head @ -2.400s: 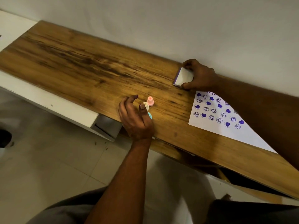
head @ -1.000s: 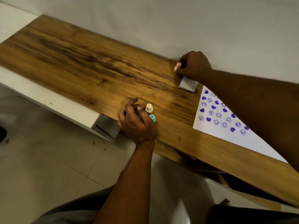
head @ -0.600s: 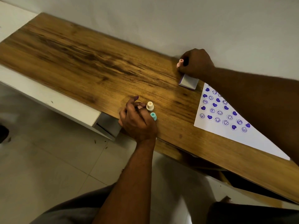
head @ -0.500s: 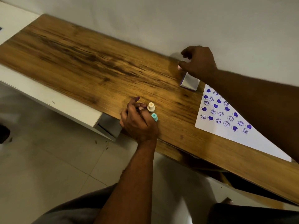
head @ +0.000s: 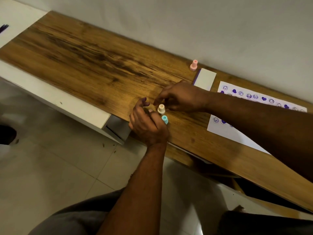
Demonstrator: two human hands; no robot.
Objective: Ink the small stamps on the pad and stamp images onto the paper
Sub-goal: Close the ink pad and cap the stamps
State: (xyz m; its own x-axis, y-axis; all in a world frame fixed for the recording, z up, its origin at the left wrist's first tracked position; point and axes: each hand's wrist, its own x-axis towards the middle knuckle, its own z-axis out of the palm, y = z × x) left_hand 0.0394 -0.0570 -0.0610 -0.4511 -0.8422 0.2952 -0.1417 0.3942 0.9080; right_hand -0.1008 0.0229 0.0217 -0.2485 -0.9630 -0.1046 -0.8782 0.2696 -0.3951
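Stamps first: a cream stamp (head: pixel 161 108) stands upright near the front edge of the wooden surface (head: pixel 94 65), with a teal stamp (head: pixel 164 119) just beside it on the near side. A pink stamp (head: pixel 194 65) stands upright well apart from these, at the far edge close to the wall, just beside the ink pad (head: pixel 204 79). The pad appears closed, white lid uppermost with a purple edge showing. The paper (head: pixel 240 134) lies to the right of the pad, already bearing rows of purple hearts and smiley faces; the right forearm crosses over it.

Left hand (head: pixel 147 123): resting on the surface, fingers loosely curled, touching or close against the cream and teal stamps; whether it actually grips either cannot be told. Right hand (head: pixel 182 97): reaching across, fingertips drawn together in a pinch just above and beside the cream stamp's top, not evidently closed on it.

Assessment: the step in hand appears to be taking the cream stamp for the next round. Recommended practice: grip by the narrow neck, lift straight so the teal neighbour is not toppled, open the pad, press the face flat and evenly into the ink, then set it squarely on an unprinted part of the sheet. A tilted press would risk a partial or smeared print.
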